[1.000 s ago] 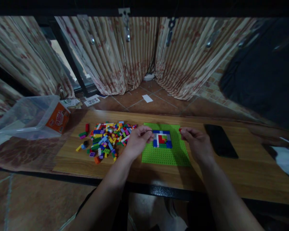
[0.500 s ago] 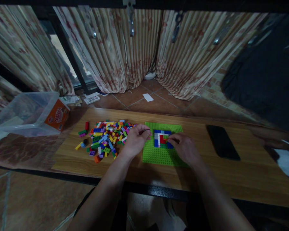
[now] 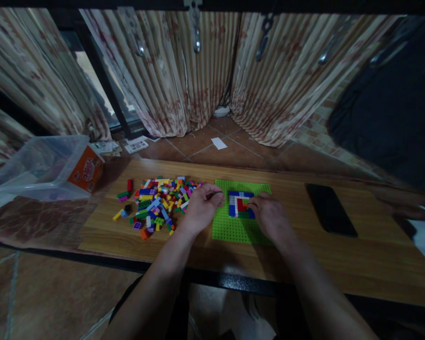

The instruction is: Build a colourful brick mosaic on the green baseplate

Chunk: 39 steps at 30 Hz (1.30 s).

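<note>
Bin [image 3: 31,165]: clear plastic, at the table's far left end, well apart from both hands.
Box [image 3: 88,169]: orange, leaning against the bin's right side.
Pile [image 3: 156,203]: loose bricks in many colours, spread on the table [image 3: 340,264] just left of the left hand.
Left hand [image 3: 200,210]: rested between the pile and the plate, fingers curled, thumb and forefinger tips pressed together at the plate's left edge. Whether anything small sat between them could not be told.
Plate [image 3: 233,229]: green and studded, flat on the table between the 2 hands.
Build [image 3: 238,203]: a low square of blue, white and red bricks on the plate's far half.
Right hand [image 3: 269,217]: palm down, fingers bent, tips on the build's right side. Whether they pinched a brick or only pressed on one could not be told.
Phone [image 3: 331,210]: dark, face down or screen off, right of the plate and apart from the right hand.
Doing it well: likely, press straight down over the studs, keep the left hand bracing the plate so it cannot slide, and check that the brick sits level with its neighbours.
Writing: the box bore a red and white mark, too blurred to read. Printed cards [image 3: 136,146] lay on the floor beyond, also unreadable. The phone showed no mark.
</note>
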### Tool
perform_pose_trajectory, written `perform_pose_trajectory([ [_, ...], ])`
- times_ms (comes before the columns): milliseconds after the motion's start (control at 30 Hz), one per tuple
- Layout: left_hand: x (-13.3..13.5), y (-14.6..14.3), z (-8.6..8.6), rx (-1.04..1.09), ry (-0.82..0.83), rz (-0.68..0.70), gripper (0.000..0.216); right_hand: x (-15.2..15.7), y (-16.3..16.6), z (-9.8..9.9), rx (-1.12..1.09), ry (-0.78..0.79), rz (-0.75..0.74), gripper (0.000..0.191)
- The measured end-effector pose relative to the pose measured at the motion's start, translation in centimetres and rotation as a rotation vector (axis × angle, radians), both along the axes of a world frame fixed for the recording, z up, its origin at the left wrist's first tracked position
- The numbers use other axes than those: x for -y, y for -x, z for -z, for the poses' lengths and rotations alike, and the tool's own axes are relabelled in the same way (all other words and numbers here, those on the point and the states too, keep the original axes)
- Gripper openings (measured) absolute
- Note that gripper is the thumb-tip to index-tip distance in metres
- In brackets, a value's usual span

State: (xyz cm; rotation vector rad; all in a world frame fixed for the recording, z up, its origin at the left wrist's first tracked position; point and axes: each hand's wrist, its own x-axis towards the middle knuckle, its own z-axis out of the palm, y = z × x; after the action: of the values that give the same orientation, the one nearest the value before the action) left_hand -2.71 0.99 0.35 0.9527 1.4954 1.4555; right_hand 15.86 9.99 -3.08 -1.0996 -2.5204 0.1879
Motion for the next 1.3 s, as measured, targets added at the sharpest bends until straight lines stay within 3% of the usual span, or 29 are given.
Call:
perform_pose_trajectory([
  [200, 0.1, 0.0, 0.2, -0.034, 0.016, 0.022, 0.004, -0.1, 0.2, 0.0, -0.02, 0.053, 0.034, 0.023],
  [433, 0.1, -0.2, 0.3, -0.048, 0.024, 0.026, 0.004, -0.4, 0.5, 0.2, -0.201, 0.148, 0.122, 0.014],
  [667, 0.1, -0.2, 0.6, -0.02, 0.017, 0.035, 0.006, -1.2, -0.2, 0.5, -0.382, 0.389, 0.168, 0.013],
  [1133, 0.0, -0.2, 1.0, -0.049, 0.016, 0.032, 0.006, -1.7, -0.4, 0.3, -0.412, 0.53, 0.198, 0.016],
  [1300, 0.0, -0.2, 1.0, -0.057, 0.016, 0.037, 0.006, -1.5, -0.1, -0.1, -0.359, 0.496, 0.214, 0.013],
])
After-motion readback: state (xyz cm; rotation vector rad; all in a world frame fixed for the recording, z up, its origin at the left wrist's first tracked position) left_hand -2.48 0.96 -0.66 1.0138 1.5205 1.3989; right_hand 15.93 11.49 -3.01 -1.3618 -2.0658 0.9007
